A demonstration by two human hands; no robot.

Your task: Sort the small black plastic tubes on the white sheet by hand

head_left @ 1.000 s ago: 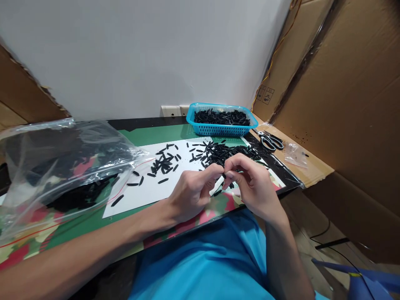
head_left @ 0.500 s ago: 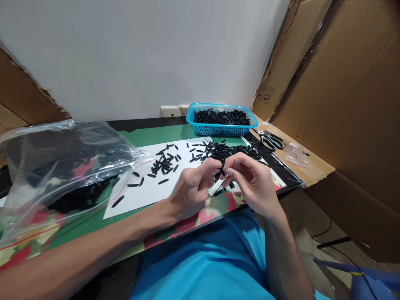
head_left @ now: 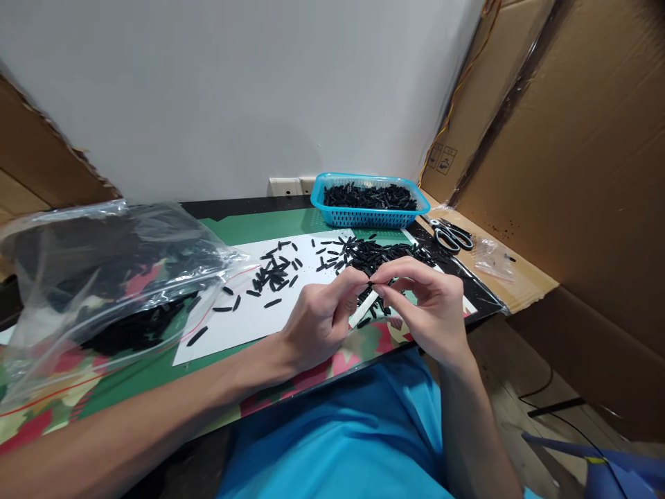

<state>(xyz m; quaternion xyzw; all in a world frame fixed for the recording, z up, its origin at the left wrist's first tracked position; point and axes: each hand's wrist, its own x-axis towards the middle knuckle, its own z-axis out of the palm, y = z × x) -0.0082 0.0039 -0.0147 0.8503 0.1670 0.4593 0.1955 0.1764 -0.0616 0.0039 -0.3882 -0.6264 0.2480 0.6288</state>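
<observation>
My left hand (head_left: 325, 315) and my right hand (head_left: 433, 305) meet over the near edge of the table. Both pinch a small dark piece (head_left: 370, 283) between thumb and forefinger; most of it is hidden by the fingertips. Behind and beneath the hands lies a heap of black strips (head_left: 387, 254), partly covered by them. Several more strips (head_left: 273, 272) are scattered on white paper (head_left: 228, 326) to the left. A pale, flat stick-like item (head_left: 364, 310) shows below the fingertips.
A blue basket (head_left: 371, 218) full of black pieces stands by the wall. Scissors (head_left: 451, 237) and a small clear bag (head_left: 493, 258) lie at the right. On the left, a large clear plastic bag (head_left: 119, 263) holds black material. Cardboard (head_left: 582, 152) rises at the right.
My right hand has turned slightly and shifted a little to the right, its fingertips closing against those of my left hand. The view has moved slightly.
</observation>
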